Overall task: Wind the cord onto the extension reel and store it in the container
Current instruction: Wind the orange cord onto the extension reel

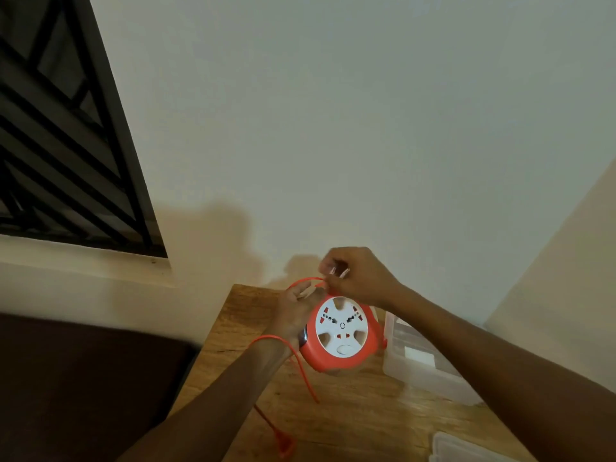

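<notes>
An orange extension reel (338,331) with a round white socket face is held up above the wooden table (350,418). My left hand (296,315) grips the reel's left side. Just above the reel, my right hand (353,275) pinches the orange cord (301,368) at the top rim. One loop of cord arches over my left hand. A longer stretch hangs down past my left wrist to the orange plug (286,445) near the table's front. A clear plastic container (420,361) stands to the right of the reel, partly hidden by my right forearm.
A clear lid (466,450) lies at the table's front right. A dark seat or sofa (83,378) stands left of the table. A pale wall rises behind, and a window with black bars (60,128) is at the upper left.
</notes>
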A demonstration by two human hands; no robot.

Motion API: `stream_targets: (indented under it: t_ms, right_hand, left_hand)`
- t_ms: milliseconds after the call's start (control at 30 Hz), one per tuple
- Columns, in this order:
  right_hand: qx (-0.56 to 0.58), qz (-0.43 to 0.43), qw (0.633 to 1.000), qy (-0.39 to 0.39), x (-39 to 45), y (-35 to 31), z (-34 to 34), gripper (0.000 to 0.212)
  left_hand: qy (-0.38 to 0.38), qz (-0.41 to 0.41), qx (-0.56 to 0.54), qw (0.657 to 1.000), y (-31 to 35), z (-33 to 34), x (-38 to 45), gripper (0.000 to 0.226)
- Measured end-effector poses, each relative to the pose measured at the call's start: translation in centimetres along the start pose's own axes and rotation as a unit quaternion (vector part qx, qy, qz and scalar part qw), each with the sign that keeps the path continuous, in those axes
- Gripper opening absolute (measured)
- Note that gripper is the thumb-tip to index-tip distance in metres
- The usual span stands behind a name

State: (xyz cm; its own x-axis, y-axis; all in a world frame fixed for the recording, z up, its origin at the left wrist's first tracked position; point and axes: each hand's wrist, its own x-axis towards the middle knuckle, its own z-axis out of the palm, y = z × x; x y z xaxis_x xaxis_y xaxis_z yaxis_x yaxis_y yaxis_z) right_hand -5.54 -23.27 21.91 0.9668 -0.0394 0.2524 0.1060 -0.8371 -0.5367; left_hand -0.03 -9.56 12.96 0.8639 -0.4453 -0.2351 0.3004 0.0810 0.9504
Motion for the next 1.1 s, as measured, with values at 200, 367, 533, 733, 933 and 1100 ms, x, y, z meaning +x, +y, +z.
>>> stream_targets:
  t_ms: [200, 367, 533, 733, 933, 1100]
  right_hand:
    - [-0.165, -0.023, 0.981, -0.097, -5.2, 3.0, -1.1, 0.013]
    - [-0.264, -0.072, 0.951, -0.143, -6.7, 2.9, 0.3, 0.039]
    - [-0.307, -0.097, 0.935, -0.148, -6.7, 2.5, 0.3, 0.057]
    - [-0.377, -0.154, 0.894, -0.187, -5.6, 2.0, -0.2, 0.072]
    - [-0.448, -0.200, 0.847, -0.207, -5.7, 2.2, 0.5, 0.076]
    - [-0.481, -0.188, 0.830, -0.210, -5.5, 1.7, 1.1, 0.079]
  left_hand:
    - [-0.016, 0.001, -0.032, 0.999, -0.4, -0.3, 0.9, 0.042]
    - [-0.021, -0.018, -0.061, 0.998, -0.3, -0.1, 0.9, 0.028]
    - [-0.039, -0.036, -0.057, 0.997, -0.1, -0.2, 0.6, 0.025]
    - [-0.078, -0.045, -0.056, 0.994, 0.2, -0.5, 0.5, 0.027]
    - [-0.083, -0.032, -0.041, 0.995, 0.1, -0.9, 0.8, 0.034]
    - [-0.097, -0.024, -0.028, 0.995, -0.1, -1.0, 1.2, 0.045]
